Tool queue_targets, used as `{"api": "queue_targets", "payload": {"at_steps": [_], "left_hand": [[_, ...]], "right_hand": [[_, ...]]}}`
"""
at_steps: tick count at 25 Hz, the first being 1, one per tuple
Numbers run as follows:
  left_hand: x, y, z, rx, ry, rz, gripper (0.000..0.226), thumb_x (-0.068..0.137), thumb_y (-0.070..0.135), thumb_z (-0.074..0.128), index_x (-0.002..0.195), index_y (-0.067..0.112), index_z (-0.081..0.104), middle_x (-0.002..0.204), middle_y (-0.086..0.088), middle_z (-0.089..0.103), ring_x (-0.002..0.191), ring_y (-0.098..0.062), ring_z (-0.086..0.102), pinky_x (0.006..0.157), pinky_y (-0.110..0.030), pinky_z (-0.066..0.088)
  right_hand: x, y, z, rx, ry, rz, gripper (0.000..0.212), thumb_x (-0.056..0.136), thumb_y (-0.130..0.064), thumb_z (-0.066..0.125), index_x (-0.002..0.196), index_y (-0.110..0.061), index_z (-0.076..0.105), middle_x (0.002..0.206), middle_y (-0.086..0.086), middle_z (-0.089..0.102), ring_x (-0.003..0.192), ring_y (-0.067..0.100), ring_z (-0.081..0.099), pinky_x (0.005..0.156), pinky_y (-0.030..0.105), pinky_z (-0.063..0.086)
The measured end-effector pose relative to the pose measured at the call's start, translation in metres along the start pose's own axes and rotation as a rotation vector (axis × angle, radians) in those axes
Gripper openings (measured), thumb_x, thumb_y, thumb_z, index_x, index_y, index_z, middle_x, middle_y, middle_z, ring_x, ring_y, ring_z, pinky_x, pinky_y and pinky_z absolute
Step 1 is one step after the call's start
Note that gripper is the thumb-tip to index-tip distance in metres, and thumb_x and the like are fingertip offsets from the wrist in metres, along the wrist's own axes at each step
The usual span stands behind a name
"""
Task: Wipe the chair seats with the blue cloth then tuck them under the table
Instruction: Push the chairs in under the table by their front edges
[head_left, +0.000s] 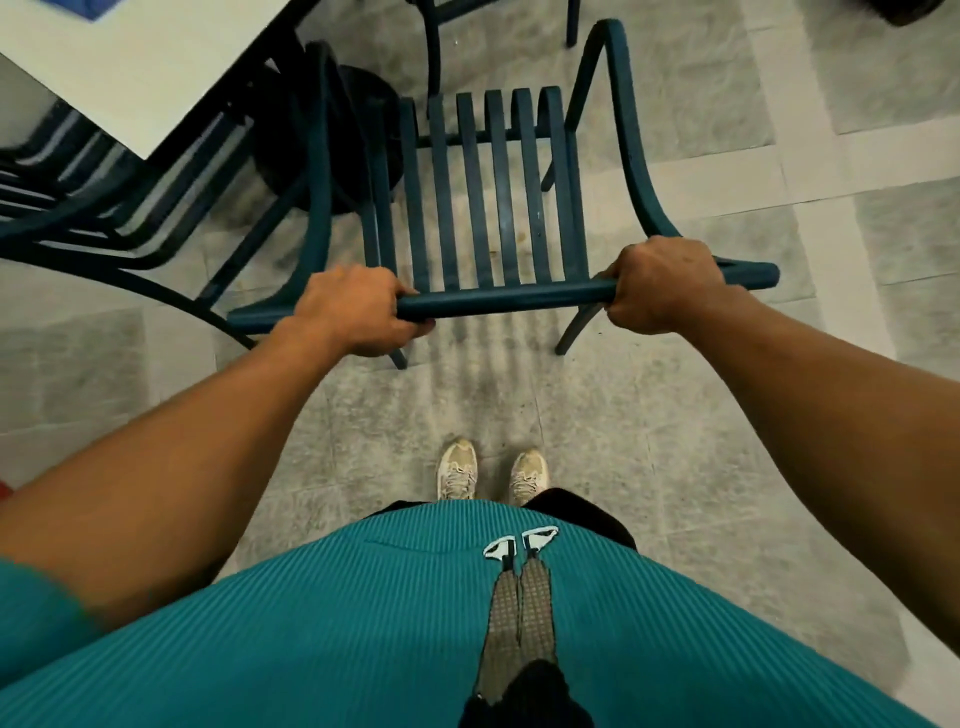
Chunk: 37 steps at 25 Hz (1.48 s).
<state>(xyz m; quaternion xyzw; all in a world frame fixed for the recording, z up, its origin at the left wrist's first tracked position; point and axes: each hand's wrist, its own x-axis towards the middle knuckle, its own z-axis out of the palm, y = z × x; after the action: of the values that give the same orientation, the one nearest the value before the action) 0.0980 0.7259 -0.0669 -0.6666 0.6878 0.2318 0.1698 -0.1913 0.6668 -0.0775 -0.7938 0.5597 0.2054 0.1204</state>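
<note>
Chair: dark teal, slatted seat, standing on the tiled floor just off the surface's near corner. Left hand and right hand: fingers wrapped around the top rail. Second chair: under the surface, at left.

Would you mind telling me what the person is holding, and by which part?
Both hands, left hand and right hand, grip the chair by the top rail of its backrest, one near each end.
</note>
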Motion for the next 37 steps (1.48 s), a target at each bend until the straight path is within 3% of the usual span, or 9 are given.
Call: {"api": "queue_targets", "payload": {"at_steps": [5,8,13,20,29,37], "left_hand": [[0.016,0.040,-0.004,-0.077,0.000,-0.073,0.040,0.085,0.063,0.054,0.119,0.043,0.063,0.060,0.017,0.048,0.070,-0.014,0.047,0.067,-0.031,0.040],[0.035,0.075,-0.007,-0.080,0.010,-0.135,0.041,0.084,0.066,0.054,0.119,0.047,0.062,0.071,0.009,0.056,0.074,-0.018,0.052,0.069,-0.033,0.043],[0.069,0.143,-0.024,-0.138,-0.003,-0.282,0.047,0.080,0.073,0.050,0.122,0.054,0.056,0.100,0.002,0.069,0.096,-0.026,0.063,0.079,-0.037,0.049],[0.093,0.246,-0.021,-0.244,0.004,-0.416,0.048,0.084,0.070,0.047,0.127,0.049,0.055,0.107,0.003,0.069,0.097,-0.023,0.064,0.074,-0.034,0.047],[0.108,0.281,-0.026,-0.405,0.030,-0.539,0.049,0.084,0.070,0.049,0.127,0.047,0.055,0.103,0.002,0.069,0.096,-0.024,0.064,0.077,-0.034,0.048],[0.131,0.264,-0.050,-0.432,0.076,-0.620,0.044,0.084,0.064,0.052,0.123,0.045,0.061,0.095,0.002,0.069,0.086,-0.022,0.063,0.075,-0.033,0.050]], "right_hand": [[0.023,0.048,-0.008,-0.045,-0.027,-0.090,0.034,0.085,-0.039,0.059,0.115,-0.026,0.068,0.079,0.001,0.060,0.070,0.021,0.053,0.066,0.031,0.044],[0.045,0.088,-0.020,-0.078,-0.031,-0.166,0.034,0.084,-0.039,0.060,0.115,-0.027,0.068,0.077,-0.001,0.060,0.069,0.020,0.055,0.063,0.030,0.044],[0.088,0.162,-0.044,-0.117,-0.050,-0.329,0.030,0.085,-0.040,0.057,0.110,-0.027,0.068,0.074,-0.002,0.058,0.069,0.018,0.056,0.062,0.029,0.044],[0.130,0.248,-0.070,-0.270,-0.072,-0.472,0.028,0.083,-0.037,0.057,0.106,-0.025,0.067,0.075,-0.001,0.057,0.069,0.021,0.055,0.064,0.030,0.046],[0.173,0.257,-0.096,-0.393,-0.057,-0.573,0.031,0.082,-0.042,0.060,0.108,-0.026,0.066,0.081,-0.001,0.062,0.069,0.021,0.055,0.066,0.030,0.047],[0.224,0.243,-0.116,-0.430,-0.036,-0.652,0.027,0.082,-0.036,0.059,0.106,-0.029,0.068,0.070,-0.005,0.056,0.069,0.018,0.057,0.063,0.030,0.046]]}}
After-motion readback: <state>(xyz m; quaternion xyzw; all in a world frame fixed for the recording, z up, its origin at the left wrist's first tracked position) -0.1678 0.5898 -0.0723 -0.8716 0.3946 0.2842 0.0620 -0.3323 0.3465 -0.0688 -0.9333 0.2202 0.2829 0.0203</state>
